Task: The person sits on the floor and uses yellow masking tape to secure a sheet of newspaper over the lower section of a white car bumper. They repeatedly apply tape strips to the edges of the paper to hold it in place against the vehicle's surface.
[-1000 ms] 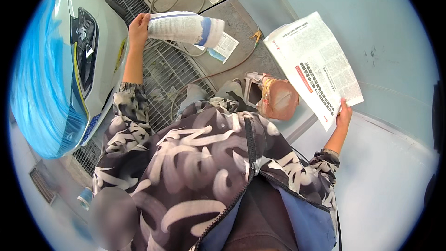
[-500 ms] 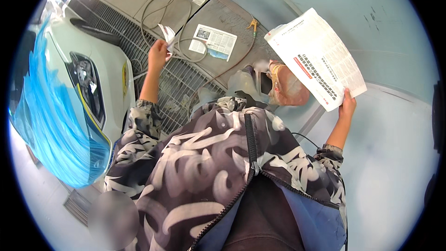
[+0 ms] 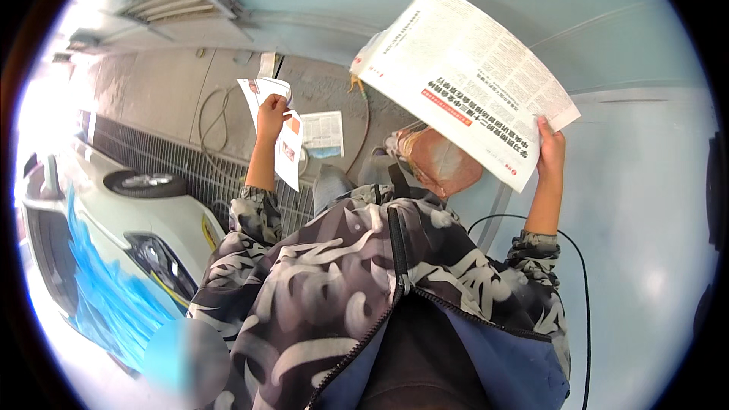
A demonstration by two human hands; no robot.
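A broad sheet of newspaper (image 3: pixel 474 68) hangs slightly curved in front of me at the right. My right hand (image 3: pixel 551 150) is closed on its lower right corner, thumb on the printed face. At the left, my left hand (image 3: pixel 272 117) pinches a smaller printed sheet of newspaper (image 3: pixel 290 148) with coloured pictures. That sheet extends above and below the fingers, which cover its middle. The two sheets are apart from each other.
A pale car (image 3: pixel 144 209) partly draped in blue plastic film (image 3: pixel 114 281) stands left. Another newspaper (image 3: pixel 324 134) lies on the floor by a hose (image 3: pixel 203 125) and floor grating (image 3: pixel 194 175). A reddish-brown plastic-wrapped container (image 3: pixel 444 163) stands near my feet, beside the pale wall (image 3: pixel 630 182).
My view has shifted, showing more wall and the vent ahead. The left sheet, earlier seen nearly edge-on, now shows its printed face. The right newspaper reaches farther left across the view.
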